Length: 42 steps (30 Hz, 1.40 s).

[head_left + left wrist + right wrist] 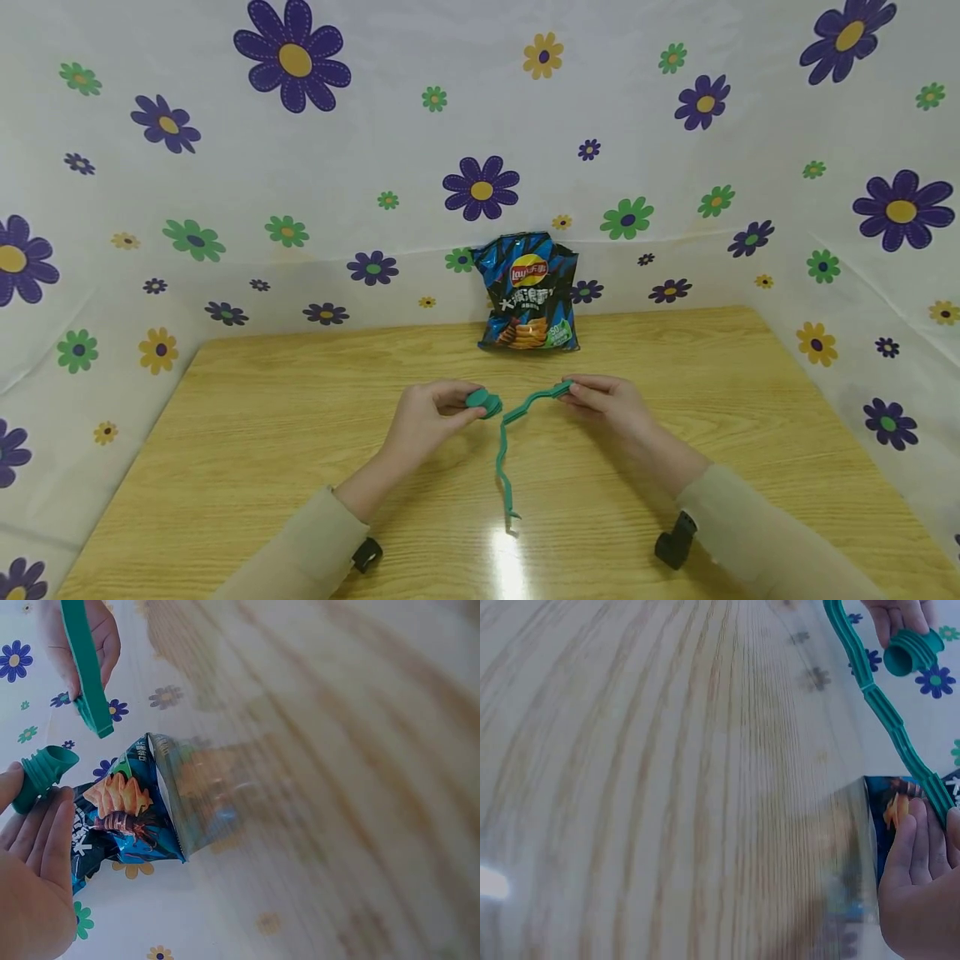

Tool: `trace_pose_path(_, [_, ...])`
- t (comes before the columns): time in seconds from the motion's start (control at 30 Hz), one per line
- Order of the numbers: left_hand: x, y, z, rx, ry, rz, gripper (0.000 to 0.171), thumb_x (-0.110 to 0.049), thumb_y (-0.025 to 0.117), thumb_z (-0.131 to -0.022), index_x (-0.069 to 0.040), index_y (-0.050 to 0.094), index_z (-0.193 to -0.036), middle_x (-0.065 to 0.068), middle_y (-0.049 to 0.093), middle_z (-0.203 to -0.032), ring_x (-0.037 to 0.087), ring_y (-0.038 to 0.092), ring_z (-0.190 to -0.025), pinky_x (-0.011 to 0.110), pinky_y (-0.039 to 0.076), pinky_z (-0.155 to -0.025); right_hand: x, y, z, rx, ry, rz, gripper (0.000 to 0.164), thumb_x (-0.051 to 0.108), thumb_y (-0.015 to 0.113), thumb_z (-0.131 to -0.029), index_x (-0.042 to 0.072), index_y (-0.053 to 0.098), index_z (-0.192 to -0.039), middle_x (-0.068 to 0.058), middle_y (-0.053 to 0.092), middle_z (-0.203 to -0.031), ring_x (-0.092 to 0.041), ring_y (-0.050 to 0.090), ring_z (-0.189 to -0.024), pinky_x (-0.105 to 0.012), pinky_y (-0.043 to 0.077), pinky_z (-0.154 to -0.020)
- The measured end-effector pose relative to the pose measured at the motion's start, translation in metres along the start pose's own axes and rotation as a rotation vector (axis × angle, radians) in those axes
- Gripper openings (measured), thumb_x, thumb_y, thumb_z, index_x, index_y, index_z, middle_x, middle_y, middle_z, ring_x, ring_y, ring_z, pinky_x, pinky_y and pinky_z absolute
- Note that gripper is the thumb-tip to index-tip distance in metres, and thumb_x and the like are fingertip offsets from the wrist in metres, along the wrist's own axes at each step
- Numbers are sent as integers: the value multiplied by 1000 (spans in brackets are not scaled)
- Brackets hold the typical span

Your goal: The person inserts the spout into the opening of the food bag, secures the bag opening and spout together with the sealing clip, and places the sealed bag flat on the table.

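Note:
My left hand [429, 417] pinches a short green plastic spout [482, 402] between thumb and fingers. In the left wrist view the spout [46, 774] shows ridges like a screw thread and a hollow open end; its flat round top faces up in the head view. My right hand [611, 406] pinches one end of a long, wavy green bag clip [536, 398]. The clip [885, 712] bends midway, and its other arm hangs toward me over the table. Spout and clip are held close together but apart.
A blue and black chip bag [528, 292] stands at the table's back edge against the flowered cloth [405, 150]. The wooden table [300, 400] lies under both hands. Black straps [675, 542] hang below the sleeves.

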State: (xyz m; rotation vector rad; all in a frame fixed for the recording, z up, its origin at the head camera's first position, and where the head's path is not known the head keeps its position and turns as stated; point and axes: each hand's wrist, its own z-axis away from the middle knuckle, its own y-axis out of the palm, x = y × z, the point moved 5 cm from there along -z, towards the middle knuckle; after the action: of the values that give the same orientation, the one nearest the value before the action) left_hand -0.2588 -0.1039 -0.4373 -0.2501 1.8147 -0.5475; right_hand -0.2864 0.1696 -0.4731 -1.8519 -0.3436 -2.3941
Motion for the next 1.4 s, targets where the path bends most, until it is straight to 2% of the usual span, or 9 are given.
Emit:
trace_pose_path(0.43, [2, 0, 1, 6, -43, 6, 28, -7, 85, -90, -2, 80, -117, 16, 82, -109, 26, 82, -90, 23, 66, -77, 1, -45, 10, -27, -13, -56, 44, 2, 55, -110, -19, 48, -148, 12, 80, -97, 0, 77, -91, -19, 63, -89])
trace_pose_path(0.53, [2, 0, 1, 4, -58, 7, 30, -6, 86, -89, -3, 80, -118, 15, 82, -110, 25, 82, -90, 23, 66, -77, 2, -57, 13, -33, -22, -56, 38, 4, 55, -110, -12, 57, -145, 12, 80, -97, 0, 77, -92, -18, 63, -89])
trace_pose_path(0.67, [2, 0, 1, 5, -65, 9, 30, -6, 86, -89, -4, 81, -118, 15, 82, -111, 24, 82, -89, 23, 66, -76, 4, -71, 18, -41, -22, -90, 27, 5, 57, -110, 5, 74, -130, 11, 80, -98, -1, 77, -94, -19, 63, -89])
trace_pose_path(0.87, [2, 0, 1, 18, -60, 6, 30, -6, 85, -89, -3, 81, -118, 16, 82, -112, 24, 82, -89, 22, 65, -76, 5, -88, 24, -47, -9, -134, 31, 5, 56, -110, 23, 80, -106, 9, 81, -98, -2, 78, -94, -19, 63, -89])
trace_pose_path(1.17, [1, 1, 1, 23, -53, 10, 28, -6, 84, -90, -2, 81, -118, 16, 82, -111, 25, 82, -89, 23, 66, -76, 5, -106, 30, -76, 10, -130, 31, 7, 57, -110, 27, 79, -102, 9, 81, -98, -2, 78, -95, -20, 63, -89])
trace_pose_path(1.4, [2, 2, 1, 21, -54, 3, 28, -5, 84, -89, -2, 81, -117, 16, 82, -110, 25, 82, -88, 23, 66, -75, 0, -118, 32, -94, 20, -103, 24, 8, 58, -110, 22, 78, -113, 11, 80, -100, -2, 78, -97, -19, 62, -92])
